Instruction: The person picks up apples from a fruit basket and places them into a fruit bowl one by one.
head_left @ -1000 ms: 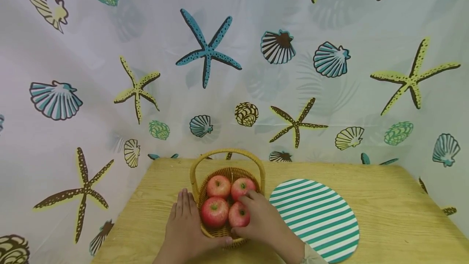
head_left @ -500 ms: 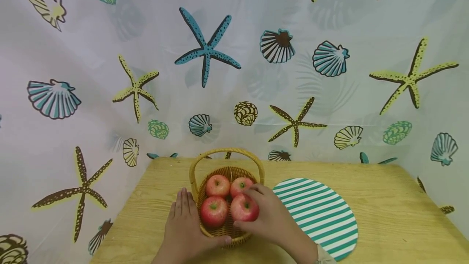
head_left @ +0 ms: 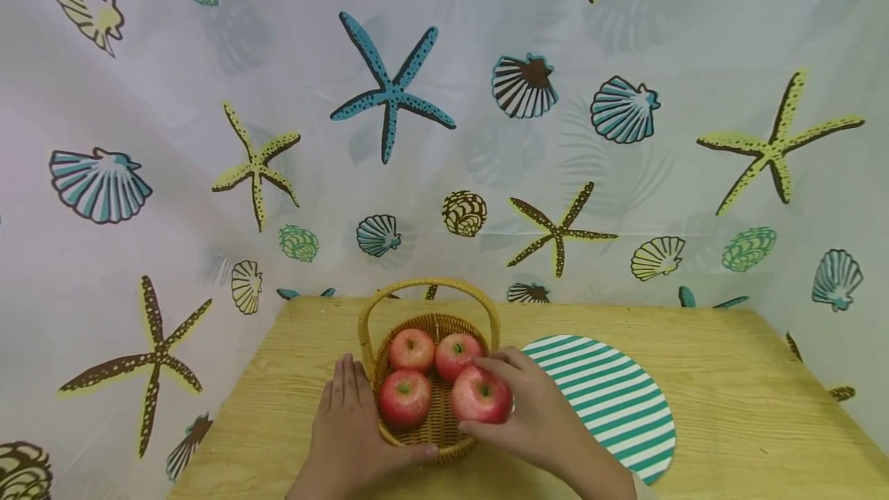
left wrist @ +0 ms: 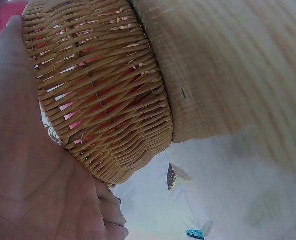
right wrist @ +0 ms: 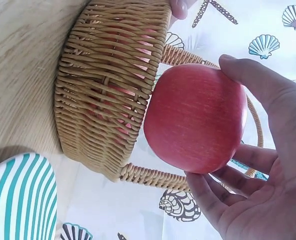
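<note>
My right hand [head_left: 538,419] holds a red apple [head_left: 481,394] between thumb and fingers, at the right rim of a wicker basket [head_left: 439,427]. In the right wrist view the held apple [right wrist: 195,117] shows above the basket's rim. Three more apples lie inside: a back left apple [head_left: 412,349], a back right apple [head_left: 458,355] and a front left apple [head_left: 405,400]. My left hand [head_left: 350,427] rests along the basket's left side, fingers straight, thumb at the front rim. The woven wall [left wrist: 102,85] fills much of the left wrist view.
A round mat with green and white stripes [head_left: 618,407] lies on the wooden table [head_left: 750,407], right of the basket and partly behind my right forearm. The basket's arched handle [head_left: 430,284] rises over it. A shell-and-starfish curtain [head_left: 444,137] hangs around the table.
My right hand has lifted the front right apple out of its spot and moved it rightward to the basket's rim. The left hand has stayed against the basket.
</note>
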`<state>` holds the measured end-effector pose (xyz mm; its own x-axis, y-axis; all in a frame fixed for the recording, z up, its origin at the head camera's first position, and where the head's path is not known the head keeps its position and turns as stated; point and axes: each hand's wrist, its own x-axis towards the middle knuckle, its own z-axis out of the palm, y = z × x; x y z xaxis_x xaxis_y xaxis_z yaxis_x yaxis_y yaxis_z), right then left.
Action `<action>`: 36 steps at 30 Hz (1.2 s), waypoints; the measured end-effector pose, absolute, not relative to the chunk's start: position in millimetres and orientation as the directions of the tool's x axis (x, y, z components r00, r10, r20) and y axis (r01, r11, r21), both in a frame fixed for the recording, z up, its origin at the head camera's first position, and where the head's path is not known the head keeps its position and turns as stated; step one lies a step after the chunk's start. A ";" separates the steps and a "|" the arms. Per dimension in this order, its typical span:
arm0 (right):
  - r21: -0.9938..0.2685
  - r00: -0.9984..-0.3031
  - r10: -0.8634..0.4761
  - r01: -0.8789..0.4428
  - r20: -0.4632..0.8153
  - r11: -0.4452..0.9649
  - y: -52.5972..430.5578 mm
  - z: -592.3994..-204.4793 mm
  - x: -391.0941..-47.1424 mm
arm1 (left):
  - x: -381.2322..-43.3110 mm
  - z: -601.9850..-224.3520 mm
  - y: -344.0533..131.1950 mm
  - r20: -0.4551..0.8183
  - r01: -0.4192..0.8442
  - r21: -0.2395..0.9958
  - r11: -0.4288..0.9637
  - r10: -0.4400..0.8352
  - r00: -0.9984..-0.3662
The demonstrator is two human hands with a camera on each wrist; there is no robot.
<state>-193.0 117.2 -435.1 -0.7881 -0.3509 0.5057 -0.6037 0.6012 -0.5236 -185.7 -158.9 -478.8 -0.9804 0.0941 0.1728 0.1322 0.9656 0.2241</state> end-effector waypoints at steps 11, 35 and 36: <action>-0.486 -0.772 -0.334 -0.611 0.540 0.625 135.3 -438.0 -186.2 | -184.7 -476.8 -159.6 0.170 0.136 0.235 0.963 0.097 -0.981; -0.566 -0.878 -0.202 -0.441 0.435 0.697 187.2 -443.7 -197.3 | -189.0 -478.3 -161.0 0.130 0.126 0.250 0.960 0.096 -0.987; -0.563 -0.880 -0.194 -0.433 0.434 0.704 190.1 -444.7 -199.2 | -189.2 -478.4 -161.2 0.129 0.127 0.250 0.960 0.097 -0.987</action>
<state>-199.2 190.1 -444.7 -0.8799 -0.1938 0.4338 -0.4328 0.7037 -0.5635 -189.2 -161.2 -478.4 -0.9869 0.0966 0.1293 0.1267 0.9600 0.2496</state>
